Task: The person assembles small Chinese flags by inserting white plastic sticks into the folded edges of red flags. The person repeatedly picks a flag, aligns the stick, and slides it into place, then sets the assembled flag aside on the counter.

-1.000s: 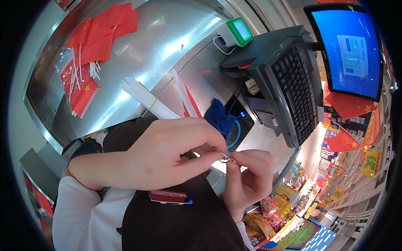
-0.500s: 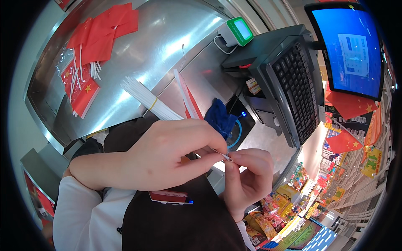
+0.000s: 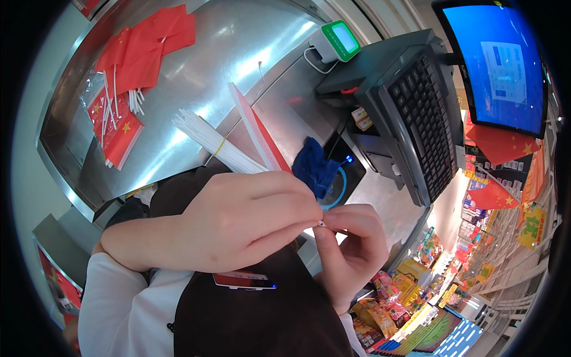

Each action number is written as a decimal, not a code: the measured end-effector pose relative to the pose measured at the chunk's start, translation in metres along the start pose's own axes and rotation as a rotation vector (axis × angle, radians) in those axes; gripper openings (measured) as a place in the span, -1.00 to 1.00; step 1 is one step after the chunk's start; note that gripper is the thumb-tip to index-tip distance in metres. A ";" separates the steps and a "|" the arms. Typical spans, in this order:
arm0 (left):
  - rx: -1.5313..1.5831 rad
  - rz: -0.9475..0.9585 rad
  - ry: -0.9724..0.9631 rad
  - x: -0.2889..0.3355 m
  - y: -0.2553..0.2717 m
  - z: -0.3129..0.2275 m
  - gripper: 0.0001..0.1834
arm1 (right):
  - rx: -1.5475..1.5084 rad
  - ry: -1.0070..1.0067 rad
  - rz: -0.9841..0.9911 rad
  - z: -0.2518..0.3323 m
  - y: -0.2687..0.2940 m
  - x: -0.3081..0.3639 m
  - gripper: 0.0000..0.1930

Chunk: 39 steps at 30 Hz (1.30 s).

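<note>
My left hand (image 3: 244, 223) reaches across from the left, closed, its thumb and fingertips pinched together. Facing it, my right hand (image 3: 354, 241) pinches the same tiny white end between thumb and forefinger. That end looks like the white hem of a red flag (image 3: 275, 146), which sticks out beyond my left hand toward the counter; its middle is hidden behind that hand. Just past the left hand lies a bundle of thin white sticks (image 3: 208, 137) held by a yellow band. A pile of red flags (image 3: 140, 59) with yellow stars, some on white sticks, rests at the far left.
The metal counter (image 3: 202, 65) runs along the far side. A small green-and-white screen device (image 3: 338, 40), a black keyboard (image 3: 419, 122) and a monitor (image 3: 496, 65) stand to the right. Near the hands lies a blue cloth (image 3: 313, 168). Packaged goods (image 3: 410, 279) fill the lower right.
My fingertips have drawn closer together over the white hem, so less of it shows. The red flag has swung left, and more of its width is visible.
</note>
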<state>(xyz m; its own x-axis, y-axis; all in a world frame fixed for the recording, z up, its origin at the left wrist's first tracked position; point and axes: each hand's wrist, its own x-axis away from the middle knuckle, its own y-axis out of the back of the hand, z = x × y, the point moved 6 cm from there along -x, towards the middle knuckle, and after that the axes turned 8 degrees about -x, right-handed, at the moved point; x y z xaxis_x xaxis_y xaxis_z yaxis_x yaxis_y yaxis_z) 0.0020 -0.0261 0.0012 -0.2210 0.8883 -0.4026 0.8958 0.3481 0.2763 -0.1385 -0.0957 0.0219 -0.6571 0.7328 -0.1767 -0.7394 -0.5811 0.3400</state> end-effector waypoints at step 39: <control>-0.146 0.000 -0.077 -0.001 0.000 -0.007 -0.73 | -0.057 -0.085 0.054 -0.002 0.001 -0.002 -0.79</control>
<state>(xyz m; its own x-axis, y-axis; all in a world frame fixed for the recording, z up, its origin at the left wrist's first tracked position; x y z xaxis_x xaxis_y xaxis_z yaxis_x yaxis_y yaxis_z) -0.0003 -0.0249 0.0077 -0.1855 0.8649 -0.4665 0.8289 0.3927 0.3983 -0.1379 -0.0983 0.0204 -0.6834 0.7257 -0.0792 -0.7117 -0.6382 0.2937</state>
